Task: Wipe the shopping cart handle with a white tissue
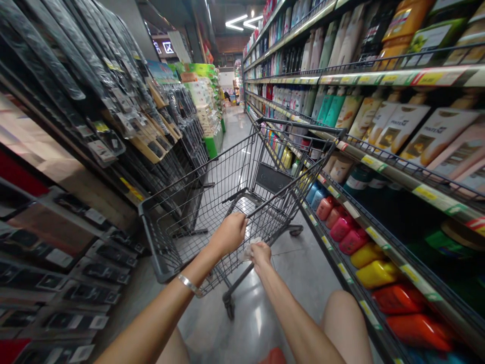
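A dark wire shopping cart [217,174] stands sideways in front of me, its basket bare. My left hand [230,232], with a silver bracelet [189,285] on the wrist, is closed around the cart's near top rail. Just below and to the right, my right hand [260,253] pinches a crumpled whitish cloth or tissue [250,247] beside the cart's wire side. Whether the cloth touches the wires I cannot tell. The cart's handle bar [303,125] is at the far right end, away from both hands.
Shelves of shampoo bottles [439,131] line the right side, with red and yellow bottles [375,268] low down. Hanging packaged goods [113,101] fill racks on the left. A glossy grey floor [235,121] runs down the aisle past a green display [210,146].
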Tool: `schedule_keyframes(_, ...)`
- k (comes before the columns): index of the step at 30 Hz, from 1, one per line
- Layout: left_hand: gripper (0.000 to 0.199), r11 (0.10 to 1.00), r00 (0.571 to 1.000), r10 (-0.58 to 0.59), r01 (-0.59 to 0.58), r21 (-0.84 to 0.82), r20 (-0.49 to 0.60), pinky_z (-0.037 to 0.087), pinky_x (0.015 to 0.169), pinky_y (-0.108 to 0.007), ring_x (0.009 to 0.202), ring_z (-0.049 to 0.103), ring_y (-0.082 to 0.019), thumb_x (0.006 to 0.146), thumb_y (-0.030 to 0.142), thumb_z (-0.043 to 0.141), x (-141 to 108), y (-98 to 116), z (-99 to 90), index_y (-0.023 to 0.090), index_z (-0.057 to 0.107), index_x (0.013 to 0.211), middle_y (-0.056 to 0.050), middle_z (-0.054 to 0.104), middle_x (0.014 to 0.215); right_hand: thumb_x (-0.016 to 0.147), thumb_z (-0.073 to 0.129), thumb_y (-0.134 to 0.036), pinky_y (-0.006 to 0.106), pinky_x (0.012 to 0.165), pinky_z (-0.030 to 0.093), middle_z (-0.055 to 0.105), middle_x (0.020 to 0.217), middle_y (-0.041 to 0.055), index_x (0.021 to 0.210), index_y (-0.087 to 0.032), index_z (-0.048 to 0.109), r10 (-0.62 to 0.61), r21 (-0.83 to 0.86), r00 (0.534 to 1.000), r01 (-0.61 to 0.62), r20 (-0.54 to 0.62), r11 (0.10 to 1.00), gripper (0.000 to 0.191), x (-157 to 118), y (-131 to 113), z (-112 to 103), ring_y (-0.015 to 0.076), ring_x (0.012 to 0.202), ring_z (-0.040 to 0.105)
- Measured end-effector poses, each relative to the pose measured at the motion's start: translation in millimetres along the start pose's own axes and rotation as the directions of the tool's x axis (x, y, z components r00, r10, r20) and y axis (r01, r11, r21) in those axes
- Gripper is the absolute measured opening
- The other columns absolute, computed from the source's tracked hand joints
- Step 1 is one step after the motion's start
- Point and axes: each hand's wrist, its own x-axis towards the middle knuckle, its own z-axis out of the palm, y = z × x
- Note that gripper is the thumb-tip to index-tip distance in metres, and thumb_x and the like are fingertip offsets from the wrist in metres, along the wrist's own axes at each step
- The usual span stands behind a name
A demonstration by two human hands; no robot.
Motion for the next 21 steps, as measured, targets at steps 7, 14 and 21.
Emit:
schedule_keyframes(7,0.027,0.998,1.0,-0.028,0.027,-0.051,-0.014,0.038,0.063,-0.027,0.064,0.05,-0.015,0.087,0.026,0.036,4.0,-2.8,-1.0,0.021,0.045,0.062,-0.001,0.051,0.062,0.05,0.062,-0.019,0.022,0.043,0.044,0.046,0.043,-0.0088,0.056,-0.021,0.04,0.049,0.024,0.999,-0.049,0.012,0.999,0.022,-14.0,-35.2,12.3,0.0084,0.041,0.047)
schedule_keyframes(14,0.028,0.991,0.996,-0.083,0.082,-0.109,-0.01,0.035,0.062,-0.027,0.064,0.05,-0.015,0.085,0.027,0.039,6.6,-0.6,-1.9,0.02,0.044,0.058,-0.001,0.053,0.062,0.054,0.063,-0.026,0.022,0.049,0.042,0.052,0.056,-0.0059,0.063,-0.021,0.046,-0.101,0.043,0.991,0.098,0.087,0.994,0.019,-30.7,-65.4,30.1,0.0111,0.055,0.05)
schedule_keyframes(21,0.033,0.974,0.991,-0.129,0.13,-0.184,0.022,0.03,0.058,-0.026,0.057,0.044,-0.012,0.084,0.032,0.042,6.2,3.3,-5.3,0.02,0.042,0.053,0.002,0.046,0.055,0.058,0.061,-0.023,0.022,0.059,0.039,0.052,0.059,-0.0046,0.062,-0.019,0.05,-0.407,-0.135,0.91,0.414,0.075,0.9,0.012,-42.2,-48.2,14.6,0.0119,0.061,0.047)
